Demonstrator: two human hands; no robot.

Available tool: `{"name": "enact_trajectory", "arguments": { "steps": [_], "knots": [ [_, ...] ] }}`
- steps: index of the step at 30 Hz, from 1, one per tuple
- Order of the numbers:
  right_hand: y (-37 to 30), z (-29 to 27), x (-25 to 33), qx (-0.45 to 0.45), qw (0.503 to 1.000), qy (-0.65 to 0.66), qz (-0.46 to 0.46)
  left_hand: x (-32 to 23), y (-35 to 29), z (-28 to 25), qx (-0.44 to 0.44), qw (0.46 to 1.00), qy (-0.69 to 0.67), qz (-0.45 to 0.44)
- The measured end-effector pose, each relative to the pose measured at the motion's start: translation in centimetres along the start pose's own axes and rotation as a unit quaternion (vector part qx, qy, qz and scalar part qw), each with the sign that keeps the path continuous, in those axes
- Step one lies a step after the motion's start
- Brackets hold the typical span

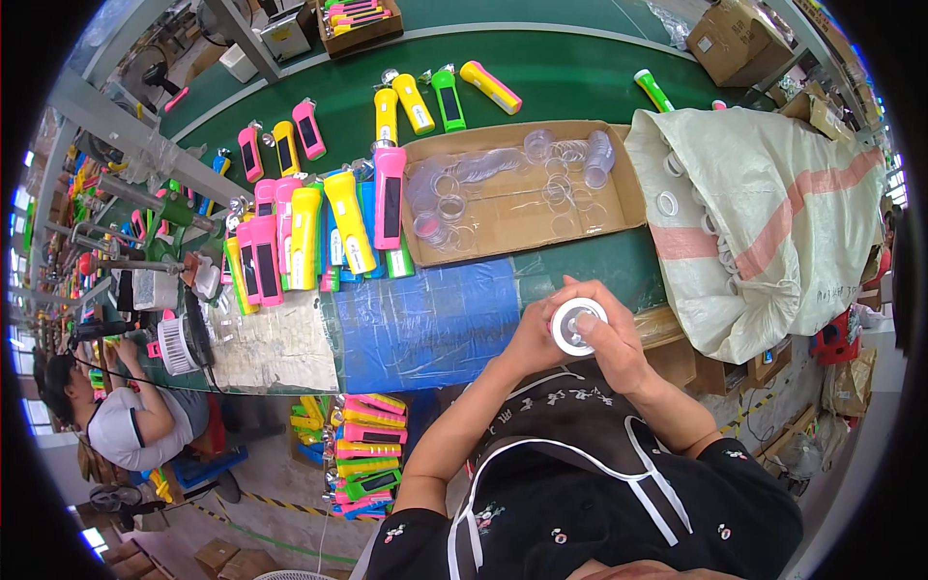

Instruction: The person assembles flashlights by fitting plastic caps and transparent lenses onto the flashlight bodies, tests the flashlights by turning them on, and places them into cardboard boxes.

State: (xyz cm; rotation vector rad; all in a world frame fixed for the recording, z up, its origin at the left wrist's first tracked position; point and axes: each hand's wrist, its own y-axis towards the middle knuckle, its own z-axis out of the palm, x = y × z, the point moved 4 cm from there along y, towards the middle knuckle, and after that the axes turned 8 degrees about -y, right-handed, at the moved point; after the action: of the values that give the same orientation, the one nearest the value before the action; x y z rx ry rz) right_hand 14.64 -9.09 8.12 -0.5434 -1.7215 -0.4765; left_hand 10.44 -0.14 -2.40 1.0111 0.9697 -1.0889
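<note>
From here I see, left of the cardboard box (527, 249), colourful torches (304, 237) crowded together. In front of the box, my left hand (535, 333) wraps the white-rimmed round piece (566, 335); my right hand (623, 353) closes round it too, thumb on its middle. I'd press squarely, bracing with the left against tilting. Right of the box slumps a sack (802, 251).

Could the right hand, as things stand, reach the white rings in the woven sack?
Probably yes: white rings lie exposed at the mouth of the woven sack, with nothing visibly blocking. But the right hand is on the white-rimmed flashlight head, so its grip must likely loosen first.
</note>
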Motion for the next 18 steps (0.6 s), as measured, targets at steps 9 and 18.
{"name": "enact_trajectory", "arguments": {
  "steps": [9,18],
  "knots": [
    [0.2,-0.3,-1.1,-0.022,0.999,0.024,0.004,0.0,0.2,-0.1,-0.005,0.998,0.058,-0.007],
    [2.5,-2.7,-1.8,-0.115,0.957,0.266,-0.016,-3.2,-2.9,2.6,0.038,0.87,-0.416,-0.263]
  ]
}}
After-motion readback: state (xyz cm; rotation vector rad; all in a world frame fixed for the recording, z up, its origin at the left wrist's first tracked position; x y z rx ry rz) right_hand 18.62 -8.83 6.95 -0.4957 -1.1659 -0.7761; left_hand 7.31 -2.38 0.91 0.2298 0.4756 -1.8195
